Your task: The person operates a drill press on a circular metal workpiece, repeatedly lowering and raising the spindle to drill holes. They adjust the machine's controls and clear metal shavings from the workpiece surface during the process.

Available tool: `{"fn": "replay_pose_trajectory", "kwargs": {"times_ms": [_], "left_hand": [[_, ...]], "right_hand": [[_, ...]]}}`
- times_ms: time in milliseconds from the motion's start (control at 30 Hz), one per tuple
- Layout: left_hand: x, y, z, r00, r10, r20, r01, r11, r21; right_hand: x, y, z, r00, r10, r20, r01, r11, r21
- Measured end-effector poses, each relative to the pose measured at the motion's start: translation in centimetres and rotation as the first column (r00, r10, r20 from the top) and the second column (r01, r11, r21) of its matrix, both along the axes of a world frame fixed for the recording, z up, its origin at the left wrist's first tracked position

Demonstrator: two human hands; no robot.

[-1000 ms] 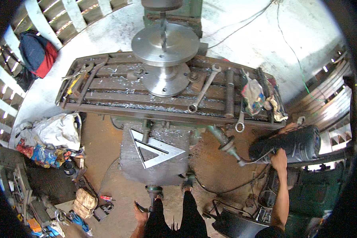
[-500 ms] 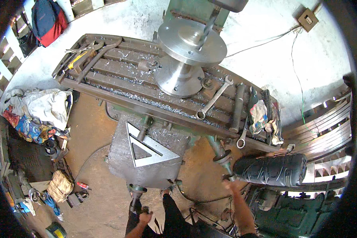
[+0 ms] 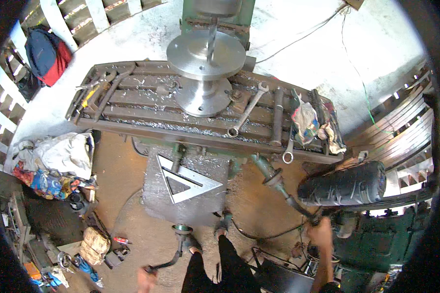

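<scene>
My left hand (image 3: 147, 280) is closed round the grip of a crank handle (image 3: 169, 262), low and left of my legs. At the right, my right hand (image 3: 320, 232) is wrapped about the end of another crank handle (image 3: 298, 207), its arm reaching out from the machine. Beyond them stands the slotted machine table (image 3: 146, 129), scattered with metal chips. A shiny double-flanged metal part (image 3: 203, 93) rests upright on it, with a drill bit (image 3: 212, 41) over its upper flange. Whether the bit touches the metal cannot be made out.
A metal set square (image 3: 200, 185) lies on the plate below the table. A combination wrench (image 3: 249, 110), a round bar (image 3: 277, 117), rags (image 3: 305, 122) and left-end tools (image 3: 95, 95) are on the table. A black ribbed cylinder (image 3: 344, 185) lies right; cloths (image 3: 58, 158) are piled left.
Both cranks have turned. My left hand has swung out to the left with its handle, and my right hand has moved to the right with the other. The view has shifted too.
</scene>
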State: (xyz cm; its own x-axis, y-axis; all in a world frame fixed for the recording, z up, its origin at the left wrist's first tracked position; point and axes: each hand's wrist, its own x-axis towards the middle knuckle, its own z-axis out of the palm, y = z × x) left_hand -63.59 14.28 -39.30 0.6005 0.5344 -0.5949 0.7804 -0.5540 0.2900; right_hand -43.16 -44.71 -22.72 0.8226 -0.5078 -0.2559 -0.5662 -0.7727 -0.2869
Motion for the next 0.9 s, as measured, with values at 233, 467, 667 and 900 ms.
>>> {"fn": "replay_pose_trajectory", "kwargs": {"times_ms": [233, 467, 667, 900], "left_hand": [[2.7, 1.3, -6.0, 0.982, -0.001, 0.190, -0.047, 0.968, 0.248], [2.3, -2.9, -17.9, 0.985, 0.113, 0.127, -0.157, 0.891, 0.426], [-0.4, -18.8, -23.9, 0.968, 0.142, -0.206, -0.102, 0.977, 0.189], [-5.1, -20.3, -6.3, 0.939, -0.134, 0.318, 0.258, 0.885, -0.389]], "right_hand": [[-5.3, 6.9, -16.1, 0.972, 0.211, -0.107, -0.200, 0.974, 0.105], [4.4, -0.7, -24.1, 0.943, 0.165, -0.288, -0.209, 0.970, -0.126], [12.5, -9.4, -17.0, 0.948, 0.067, -0.311, -0.159, 0.946, -0.282], [9.6, -9.4, -1.6, 0.993, 0.118, 0.010, -0.116, 0.985, -0.127]]}}
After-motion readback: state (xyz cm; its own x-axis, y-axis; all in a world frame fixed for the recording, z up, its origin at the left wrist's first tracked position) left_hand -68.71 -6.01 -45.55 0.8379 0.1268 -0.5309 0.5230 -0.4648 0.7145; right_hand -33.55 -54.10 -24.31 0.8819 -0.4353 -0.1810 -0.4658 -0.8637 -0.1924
